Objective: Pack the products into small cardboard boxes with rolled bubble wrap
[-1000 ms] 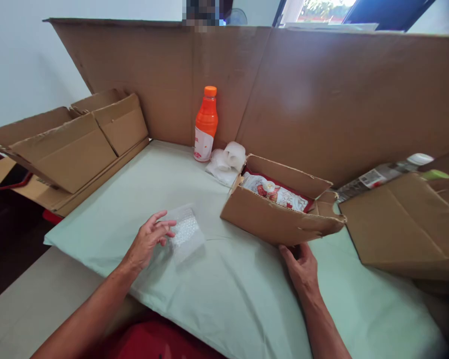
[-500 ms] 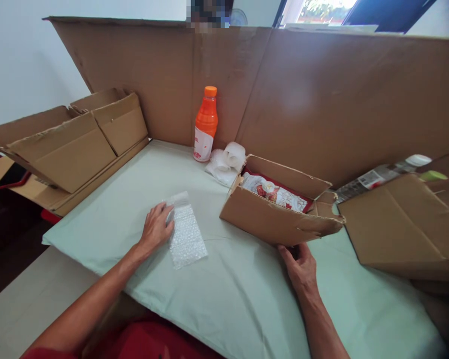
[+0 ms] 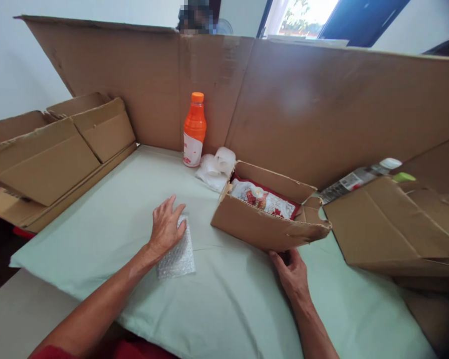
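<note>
My left hand (image 3: 167,227) is over the upper part of a flat bubble-wrap pouch (image 3: 181,258), its fingers spread and holding nothing. Whether the fingertips press on the wrap, I cannot tell. With thumb and fingers at the lower front edge, my right hand (image 3: 292,271) grips an open cardboard box (image 3: 260,227); some of its fingertips are hidden beneath. Inside the box lies a white and red printed packet (image 3: 262,198). Behind the box's left end sit rolled pieces of white wrap (image 3: 215,167), near an upright orange bottle (image 3: 195,130) with a white label.
A tall cardboard panel (image 3: 145,75) closes off the back. Larger cardboard boxes stand at left (image 3: 52,159) and right (image 3: 377,224). A clear bottle (image 3: 353,182) with a white cap leans behind the right one. Pale green cloth (image 3: 224,299) covers the table. A person's blurred head shows beyond the panel.
My left hand has moved right and away from me, from the pouch's left edge to over its upper part. My right hand stays at the box. The whole view has shifted slightly.
</note>
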The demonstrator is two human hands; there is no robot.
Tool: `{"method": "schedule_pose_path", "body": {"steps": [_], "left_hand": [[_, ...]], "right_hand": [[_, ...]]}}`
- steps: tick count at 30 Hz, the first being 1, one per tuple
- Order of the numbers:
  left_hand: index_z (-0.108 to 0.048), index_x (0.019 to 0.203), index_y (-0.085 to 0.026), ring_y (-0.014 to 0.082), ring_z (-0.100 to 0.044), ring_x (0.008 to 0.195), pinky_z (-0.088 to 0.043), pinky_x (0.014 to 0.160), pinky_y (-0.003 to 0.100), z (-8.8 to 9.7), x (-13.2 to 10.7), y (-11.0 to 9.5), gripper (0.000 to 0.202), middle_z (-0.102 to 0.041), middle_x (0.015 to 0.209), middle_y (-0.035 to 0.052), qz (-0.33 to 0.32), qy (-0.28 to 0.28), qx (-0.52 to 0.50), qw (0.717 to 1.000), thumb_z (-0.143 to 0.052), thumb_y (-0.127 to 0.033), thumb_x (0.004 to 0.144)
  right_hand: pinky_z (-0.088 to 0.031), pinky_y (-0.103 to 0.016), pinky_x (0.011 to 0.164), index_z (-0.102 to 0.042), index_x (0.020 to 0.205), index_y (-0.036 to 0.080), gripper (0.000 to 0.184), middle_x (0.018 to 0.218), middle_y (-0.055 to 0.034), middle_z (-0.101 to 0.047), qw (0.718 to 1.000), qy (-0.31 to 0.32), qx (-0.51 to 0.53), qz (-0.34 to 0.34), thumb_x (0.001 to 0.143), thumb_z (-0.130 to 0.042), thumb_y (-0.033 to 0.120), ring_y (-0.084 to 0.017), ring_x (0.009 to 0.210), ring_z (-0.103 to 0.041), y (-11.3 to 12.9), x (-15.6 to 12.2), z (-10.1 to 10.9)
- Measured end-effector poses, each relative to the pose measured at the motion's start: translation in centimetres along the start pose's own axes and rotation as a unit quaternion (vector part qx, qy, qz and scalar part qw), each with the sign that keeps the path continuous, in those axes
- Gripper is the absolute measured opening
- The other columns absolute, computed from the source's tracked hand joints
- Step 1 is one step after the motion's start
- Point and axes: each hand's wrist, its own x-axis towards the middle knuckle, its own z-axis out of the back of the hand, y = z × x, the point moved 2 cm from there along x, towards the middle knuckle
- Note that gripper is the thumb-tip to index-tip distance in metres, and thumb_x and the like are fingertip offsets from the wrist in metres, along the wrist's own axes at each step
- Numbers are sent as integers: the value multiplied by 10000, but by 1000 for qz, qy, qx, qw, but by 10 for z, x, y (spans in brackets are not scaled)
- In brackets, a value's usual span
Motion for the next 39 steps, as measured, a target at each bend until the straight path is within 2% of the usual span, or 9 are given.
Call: {"method": "schedule_pose_path", "body": {"steps": [6,10,13,20,27,32,34,36,39], "left_hand": [[-532,1399,-130,453,-380,1427,-356,1110,641,-2,-10,37,553,-228,1628,260,69,-47,-6,997,-577,-197,852],[-484,1431,-123,439,-365,1448,-343,1142,632,-5,-26,58,588,-300,1597,256,105,-24,-28,994,-557,-208,854],[-453,1454,-125,370,-383,1459,-336,1188,560,-13,-28,59,614,-384,1560,225,79,1,-71,994,-528,-170,846],[-435,1485,-184,285,-381,1476,-365,1201,467,-24,-21,40,675,-351,1608,154,-41,93,-168,980,-513,-106,819],[-530,1413,-168,331,-415,1443,-386,1174,514,-1,-48,39,579,-338,1611,177,-23,94,-151,984,-549,-136,835],[-630,1324,-214,314,-473,1394,-414,1147,524,33,-83,43,503,-514,1508,131,-48,110,-178,977,-548,-131,835],[-660,1289,-243,299,-503,1367,-412,1148,528,44,-94,45,481,-597,1432,106,-62,129,-215,966,-551,-124,837],[-675,1269,-264,291,-515,1357,-407,1149,535,50,-101,44,476,-635,1391,86,-70,149,-246,955,-553,-112,836],[-686,1253,-267,287,-512,1364,-406,1145,540,48,-101,39,487,-654,1371,73,-86,164,-267,946,-541,-80,827]], "right_hand": [[-535,-315,617,-651,977,174,440,793,-70,-741,1000,5,17,-4,682,-680,499,-239,701,-678,1,0,0],[-521,-310,577,-658,930,177,433,754,-64,-734,1000,6,-3,-12,672,-696,522,-233,659,-669,-2,2,-1],[-544,-321,622,-662,957,178,437,809,-70,-750,1000,22,0,-4,693,-707,523,-240,709,-692,-1,2,-3],[-563,-357,703,-643,1016,181,435,897,-90,-757,999,28,28,25,755,-689,526,-239,783,-707,1,-1,-15],[-544,-354,709,-637,990,176,432,889,-86,-745,999,27,-10,37,764,-646,543,-232,794,-686,7,-1,-18],[-556,-360,635,-683,1107,182,530,1070,-129,-751,987,103,-116,42,758,-617,576,-267,820,-710,9,-13,10],[-571,-376,646,-699,1152,221,495,1146,-120,-743,975,114,-172,83,804,-605,561,-300,934,-713,16,-31,24],[-589,-424,768,-696,1189,256,416,1189,-102,-736,961,114,-196,156,875,-585,505,-312,1061,-692,33,-57,28],[-562,-459,920,-668,1248,272,329,1222,-88,-727,920,173,-190,295,950,-553,349,-282,1102,-685,68,-100,4]]}}
